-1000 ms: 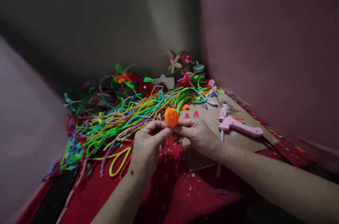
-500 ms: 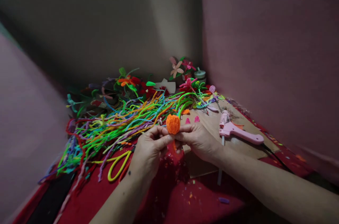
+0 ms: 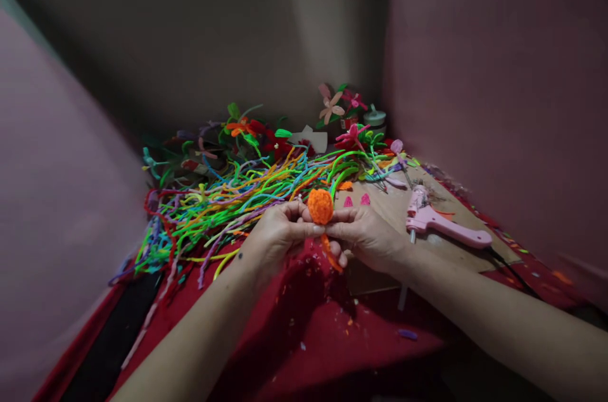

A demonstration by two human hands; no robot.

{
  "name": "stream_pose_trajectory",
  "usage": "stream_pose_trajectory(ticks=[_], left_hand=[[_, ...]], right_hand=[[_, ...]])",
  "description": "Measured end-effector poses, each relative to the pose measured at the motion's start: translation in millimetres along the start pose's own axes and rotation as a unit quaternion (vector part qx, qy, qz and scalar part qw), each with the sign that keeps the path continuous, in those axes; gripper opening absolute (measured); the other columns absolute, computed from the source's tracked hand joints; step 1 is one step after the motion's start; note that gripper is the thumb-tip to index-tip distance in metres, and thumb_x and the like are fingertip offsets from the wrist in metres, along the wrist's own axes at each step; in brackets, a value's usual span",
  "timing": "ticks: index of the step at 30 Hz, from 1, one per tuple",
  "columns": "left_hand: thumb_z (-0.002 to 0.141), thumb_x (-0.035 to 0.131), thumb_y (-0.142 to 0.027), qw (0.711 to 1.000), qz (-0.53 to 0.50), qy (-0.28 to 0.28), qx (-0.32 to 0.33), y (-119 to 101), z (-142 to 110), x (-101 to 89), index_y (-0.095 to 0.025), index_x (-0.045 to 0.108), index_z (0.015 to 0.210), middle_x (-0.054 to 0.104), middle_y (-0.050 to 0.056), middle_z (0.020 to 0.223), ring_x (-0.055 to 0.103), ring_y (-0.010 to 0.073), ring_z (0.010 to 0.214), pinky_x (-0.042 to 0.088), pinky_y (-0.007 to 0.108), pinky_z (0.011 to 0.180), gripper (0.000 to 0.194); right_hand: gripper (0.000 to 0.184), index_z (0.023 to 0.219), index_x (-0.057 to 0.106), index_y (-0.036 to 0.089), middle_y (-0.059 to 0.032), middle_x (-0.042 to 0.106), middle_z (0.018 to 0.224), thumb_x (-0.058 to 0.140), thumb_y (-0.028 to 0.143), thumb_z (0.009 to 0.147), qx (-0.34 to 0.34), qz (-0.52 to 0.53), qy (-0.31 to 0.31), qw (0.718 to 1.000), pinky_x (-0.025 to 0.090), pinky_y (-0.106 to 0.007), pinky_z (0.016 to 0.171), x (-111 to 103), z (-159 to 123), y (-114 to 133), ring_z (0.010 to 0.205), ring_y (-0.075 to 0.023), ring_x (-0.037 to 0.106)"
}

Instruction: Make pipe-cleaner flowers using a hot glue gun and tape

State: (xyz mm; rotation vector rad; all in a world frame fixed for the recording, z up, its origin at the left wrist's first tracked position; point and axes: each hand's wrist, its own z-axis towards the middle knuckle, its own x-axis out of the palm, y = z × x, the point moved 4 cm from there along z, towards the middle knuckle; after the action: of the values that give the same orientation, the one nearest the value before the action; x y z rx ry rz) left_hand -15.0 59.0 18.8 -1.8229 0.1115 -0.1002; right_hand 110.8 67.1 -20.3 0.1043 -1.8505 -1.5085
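Both my hands meet at the middle of the view over a red cloth (image 3: pixel 304 332). Between them is an orange pipe-cleaner ball (image 3: pixel 320 206) with an orange stem hanging below it. My left hand (image 3: pixel 278 234) pinches it from the left with thumb and fingers closed. My right hand (image 3: pixel 365 234) pinches it from the right, fingers curled round the stem. Just behind the hands lies a big heap of loose coloured pipe cleaners (image 3: pixel 228 196).
A pink glue gun (image 3: pixel 439 221) lies on a sheet of cardboard (image 3: pixel 456 215) to the right, its cord trailing off right. Finished pipe-cleaner flowers (image 3: pixel 339 104) and a small lidded jar (image 3: pixel 374 118) stand in the far corner. Walls close in behind and on the right.
The view has shifted, so everything sits a little further right and higher. My hands stay pinched on the orange ball, and more of its stem shows below.
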Motion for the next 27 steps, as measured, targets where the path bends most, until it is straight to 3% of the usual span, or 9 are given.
stream_pose_trajectory(ticks=[5, 8, 10, 12, 14, 17, 20, 24, 27], left_hand=[[0.06, 0.076, -0.022, 0.996, 0.037, -0.012, 0.081, -30, -14, -16.9, -0.017, 0.055, 0.074, 0.05, -0.007, 0.052, 0.038, 0.0035, 0.038, 0.026, 0.017, 0.038, 0.026], [0.068, 0.069, -0.028, 0.981, 0.031, -0.083, 0.173, -51, -24, -49.1, -0.018, 0.051, 0.068, 0.043, -0.008, 0.048, 0.038, 0.0049, 0.039, 0.029, 0.017, 0.039, 0.021], [0.069, 0.067, -0.029, 0.961, 0.12, -0.145, 0.202, -55, -26, -73.2, -0.018, 0.052, 0.068, 0.046, -0.008, 0.048, 0.04, 0.0057, 0.039, 0.03, 0.018, 0.04, 0.018], [0.074, 0.06, -0.035, 0.919, 0.281, -0.203, 0.184, -50, -23, -95.0, -0.018, 0.056, 0.07, 0.05, -0.006, 0.048, 0.041, 0.0071, 0.039, 0.032, 0.019, 0.041, 0.018], [0.077, 0.052, -0.038, 0.847, 0.475, -0.192, 0.14, -36, -15, -109.5, -0.017, 0.061, 0.071, 0.057, -0.003, 0.054, 0.05, 0.0105, 0.047, 0.039, 0.021, 0.048, 0.024], [0.07, 0.056, -0.034, 0.82, 0.538, -0.159, 0.112, -12, -4, -127.2, -0.018, 0.069, 0.075, 0.069, 0.001, 0.07, 0.062, 0.0167, 0.067, 0.046, 0.024, 0.064, 0.021], [0.069, 0.055, -0.028, 0.787, 0.593, -0.145, 0.09, 10, 4, -137.3, -0.019, 0.07, 0.072, 0.07, 0.004, 0.077, 0.063, 0.0197, 0.074, 0.045, 0.026, 0.068, 0.018], [0.074, 0.05, -0.023, 0.744, 0.65, -0.13, 0.083, 26, 13, -139.6, -0.021, 0.068, 0.076, 0.067, 0.006, 0.095, 0.061, 0.02, 0.086, 0.044, 0.027, 0.076, 0.018], [0.076, 0.046, -0.019, 0.722, 0.68, -0.106, 0.076, 32, 19, -137.2, -0.019, 0.065, 0.075, 0.064, 0.008, 0.095, 0.059, 0.0206, 0.089, 0.045, 0.028, 0.077, 0.019]], right_hand=[[0.024, 0.078, 0.068, 0.011, 0.0024, 0.059, 0.049, 0.075, 0.024, 0.059, 0.002, 0.046, -0.019, 0.999, 0.038, -0.013, 0.032, -2, -1, 7, 0.036, -0.0042, 0.048], [0.022, 0.073, 0.066, 0.011, 0.0011, 0.062, 0.054, 0.076, 0.022, 0.057, -0.021, 0.065, -0.039, 0.997, 0.035, -0.013, 0.03, -1, -1, 17, 0.035, -0.0031, 0.046], [0.02, 0.072, 0.065, 0.011, 0.0003, 0.063, 0.057, 0.076, 0.021, 0.058, -0.019, 0.069, -0.048, 0.996, 0.033, -0.013, 0.029, 3, 1, 21, 0.035, -0.0025, 0.044], [0.017, 0.068, 0.063, 0.011, -0.0007, 0.064, 0.058, 0.076, 0.019, 0.059, -0.011, 0.075, -0.046, 0.996, 0.033, -0.012, 0.029, 10, 4, 21, 0.036, -0.0022, 0.043], [0.016, 0.063, 0.061, 0.012, -0.0012, 0.063, 0.056, 0.075, 0.019, 0.06, -0.005, 0.086, -0.038, 0.996, 0.033, -0.012, 0.03, 17, 7, 20, 0.035, -0.0025, 0.043], [0.016, 0.063, 0.06, 0.012, -0.0019, 0.063, 0.056, 0.075, 0.019, 0.062, 0.001, 0.105, -0.019, 0.994, 0.034, -0.013, 0.03, 26, 12, 15, 0.036, -0.003, 0.043], [0.016, 0.066, 0.061, 0.011, -0.0027, 0.065, 0.06, 0.075, 0.018, 0.062, 0.008, 0.12, -0.011, 0.993, 0.034, -0.012, 0.03, 27, 14, 8, 0.037, -0.003, 0.044], [0.017, 0.068, 0.062, 0.011, -0.0032, 0.066, 0.061, 0.076, 0.018, 0.062, 0.023, 0.11, -0.025, 0.993, 0.035, -0.012, 0.031, 18, 13, -1, 0.037, -0.0028, 0.045], [0.017, 0.07, 0.063, 0.011, -0.0031, 0.067, 0.064, 0.076, 0.019, 0.063, 0.021, 0.103, -0.034, 0.994, 0.036, -0.011, 0.032, 11, 13, -5, 0.037, -0.0024, 0.047]])
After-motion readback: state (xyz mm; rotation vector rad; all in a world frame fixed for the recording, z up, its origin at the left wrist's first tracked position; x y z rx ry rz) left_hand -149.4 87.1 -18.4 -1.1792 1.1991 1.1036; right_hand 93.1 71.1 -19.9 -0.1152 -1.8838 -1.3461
